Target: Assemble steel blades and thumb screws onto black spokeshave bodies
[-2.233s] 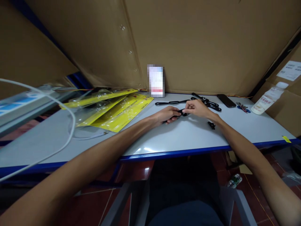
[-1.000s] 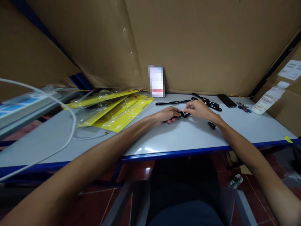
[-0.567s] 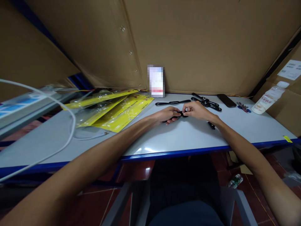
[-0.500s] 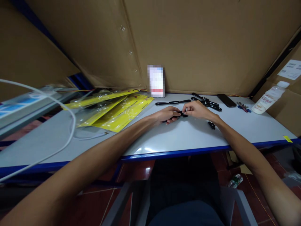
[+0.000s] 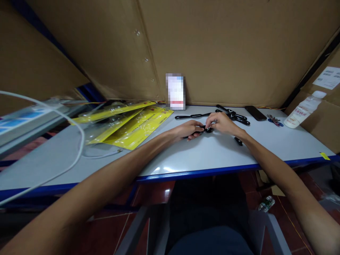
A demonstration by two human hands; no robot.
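Observation:
My left hand is closed around one handle of a black spokeshave, holding it just above the table. At the tool's middle, the fingers of my right hand are pinched together; whatever small part they grip is hidden. Behind my hands lies another black spokeshave body, long and thin. Several more black spokeshaves are heaped behind my right hand. A small black part lies beside my right wrist, partly covered by it.
Yellow cards with clear blister packs pile up on the left. A white cable loops over the table. A lit phone leans on the cardboard wall. At right are a dark phone, keys and a bottle.
My right fingers have shifted slightly up at the spokeshave's middle, so more of its dark centre shows. My left hand keeps its hold in the same place.

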